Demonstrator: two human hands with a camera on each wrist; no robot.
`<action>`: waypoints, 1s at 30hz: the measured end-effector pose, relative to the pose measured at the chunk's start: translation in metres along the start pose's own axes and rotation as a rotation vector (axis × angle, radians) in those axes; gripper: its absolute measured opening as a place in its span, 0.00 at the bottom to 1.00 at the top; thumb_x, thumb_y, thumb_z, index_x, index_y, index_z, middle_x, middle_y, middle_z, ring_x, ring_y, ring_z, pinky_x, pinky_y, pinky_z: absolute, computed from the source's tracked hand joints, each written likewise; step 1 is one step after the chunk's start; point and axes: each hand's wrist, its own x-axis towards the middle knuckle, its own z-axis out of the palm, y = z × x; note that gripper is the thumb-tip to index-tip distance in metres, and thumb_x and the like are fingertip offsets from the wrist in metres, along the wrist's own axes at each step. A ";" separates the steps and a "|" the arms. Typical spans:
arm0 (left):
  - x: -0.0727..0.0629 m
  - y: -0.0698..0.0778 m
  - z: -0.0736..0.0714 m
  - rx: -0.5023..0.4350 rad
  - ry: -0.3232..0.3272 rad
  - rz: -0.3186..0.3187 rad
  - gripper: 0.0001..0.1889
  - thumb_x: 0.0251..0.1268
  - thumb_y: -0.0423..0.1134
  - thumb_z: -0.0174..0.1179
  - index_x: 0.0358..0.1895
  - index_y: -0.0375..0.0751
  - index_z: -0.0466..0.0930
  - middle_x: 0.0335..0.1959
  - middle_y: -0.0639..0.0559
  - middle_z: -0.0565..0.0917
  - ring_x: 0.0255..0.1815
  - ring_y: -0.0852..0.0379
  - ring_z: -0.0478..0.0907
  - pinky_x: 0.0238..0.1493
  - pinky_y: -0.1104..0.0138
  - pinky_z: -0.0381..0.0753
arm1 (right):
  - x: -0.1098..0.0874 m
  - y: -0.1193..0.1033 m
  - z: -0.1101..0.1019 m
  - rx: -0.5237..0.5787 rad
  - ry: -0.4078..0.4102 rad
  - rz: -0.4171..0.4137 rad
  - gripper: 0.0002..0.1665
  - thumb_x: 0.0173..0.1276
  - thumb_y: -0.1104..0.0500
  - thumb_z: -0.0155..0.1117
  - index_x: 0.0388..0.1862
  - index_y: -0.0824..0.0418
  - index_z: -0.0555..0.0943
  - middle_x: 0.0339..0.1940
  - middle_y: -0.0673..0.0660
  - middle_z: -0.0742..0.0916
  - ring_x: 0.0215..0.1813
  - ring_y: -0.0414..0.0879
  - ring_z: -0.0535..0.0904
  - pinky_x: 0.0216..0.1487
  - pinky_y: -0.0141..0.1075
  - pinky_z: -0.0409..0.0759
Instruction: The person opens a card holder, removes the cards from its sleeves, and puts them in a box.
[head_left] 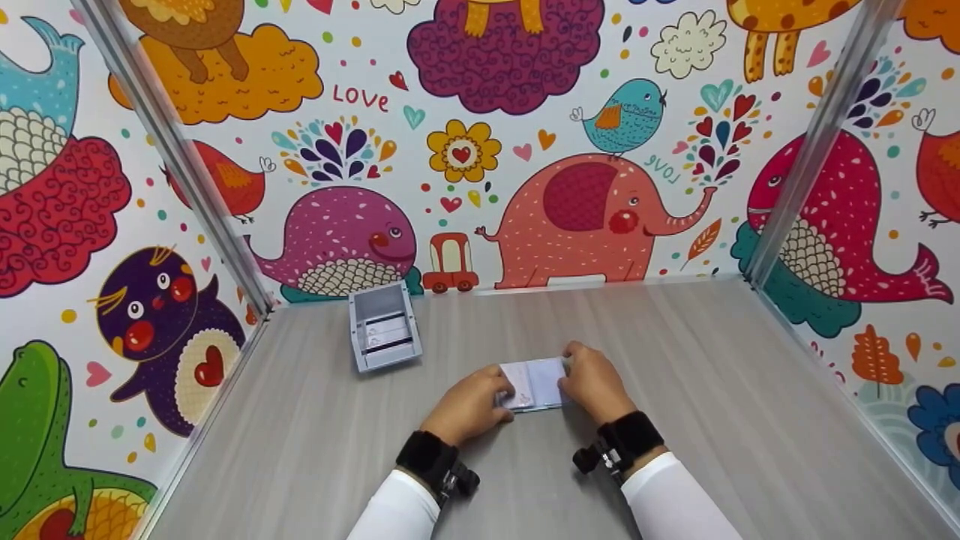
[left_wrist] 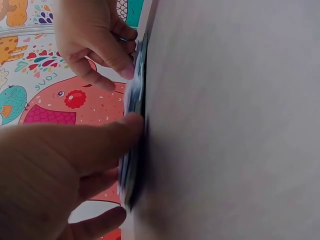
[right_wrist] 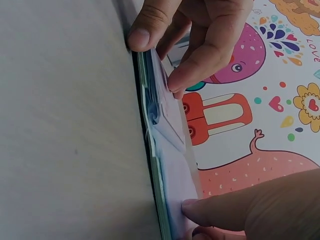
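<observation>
well, the booklet (head_left: 549,382): lay unfolded near the middle of the table (head_left: 675,360), between both hands; whether all of it touched the surface, i couldn't tell.
its left half: bore the thicker stack of leaves, over a green cover.
left hand (head_left: 466,405): pinched the left half at its outer side, thumb toward the near corner, fingers bent over the pages.
right hand (head_left: 596,384): pinched the right half by its outer edge; some of its fingers were hidden from me.
grey box (head_left: 379,301): stood farther back on the left, well apart from the hands, with pale pieces (head_left: 386,331) and dark bars inside.
the spread pages: the step in hand, i judged, was holding the two halves apart at this place.
the thin leaves: the next move seemed to call for one hand steadying the cover while the other separated a single leaf, since several might cling together.
</observation>
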 end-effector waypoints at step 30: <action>0.004 -0.001 0.004 0.113 0.080 -0.001 0.10 0.73 0.42 0.78 0.50 0.42 0.96 0.50 0.50 0.93 0.57 0.50 0.88 0.63 0.54 0.88 | -0.001 -0.015 0.016 0.341 -0.166 -0.061 0.12 0.71 0.68 0.72 0.52 0.67 0.89 0.42 0.63 0.96 0.36 0.44 0.86 0.36 0.32 0.84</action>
